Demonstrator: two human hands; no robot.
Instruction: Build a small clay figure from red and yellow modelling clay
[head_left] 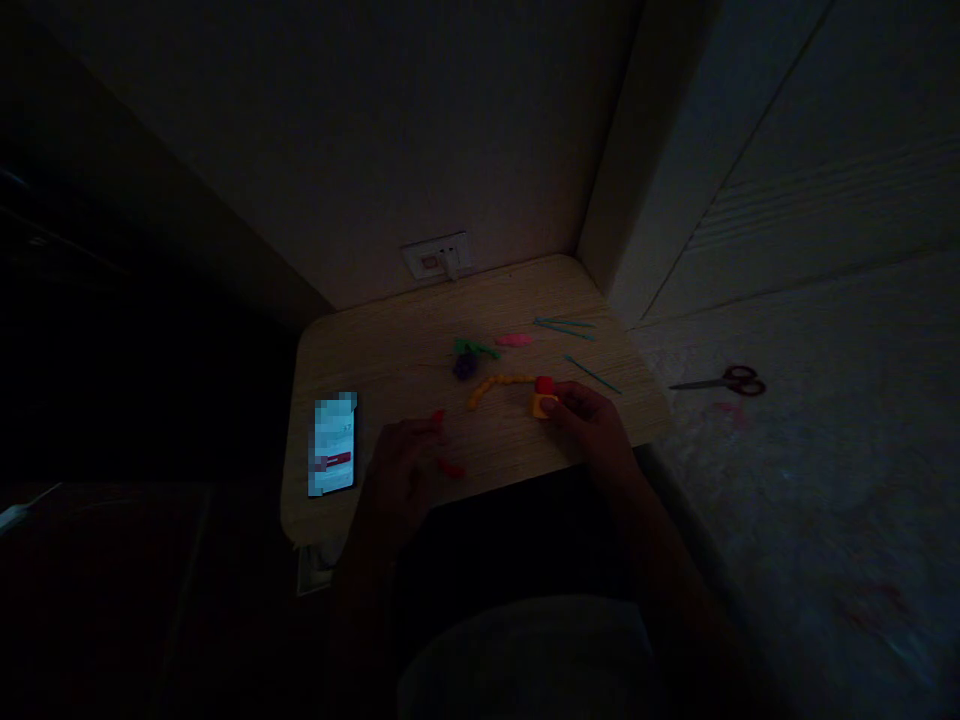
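Note:
The scene is very dim. My right hand (592, 428) is closed around a small yellow-orange block (541, 405), with a red piece (544, 384) on or just behind its top. My left hand (401, 452) has its fingertips together at a small red lump (438, 418), which it seems to pinch. Below those fingers, another red piece (451, 467) rests on the small wooden table (390, 340). A lumpy yellow strand (499, 381) curves across the tabletop and ends by the block. Farther back lie a green piece (475, 347), a dark purple lump (465, 367) and a pink piece (514, 340).
Thin teal sticks (592, 373) lie at the table's right side. A lit phone (333, 445) is at the left. Scissors (724, 382) lie on the pale surface to the right. Behind the table, a wall socket (437, 258) holds a plug.

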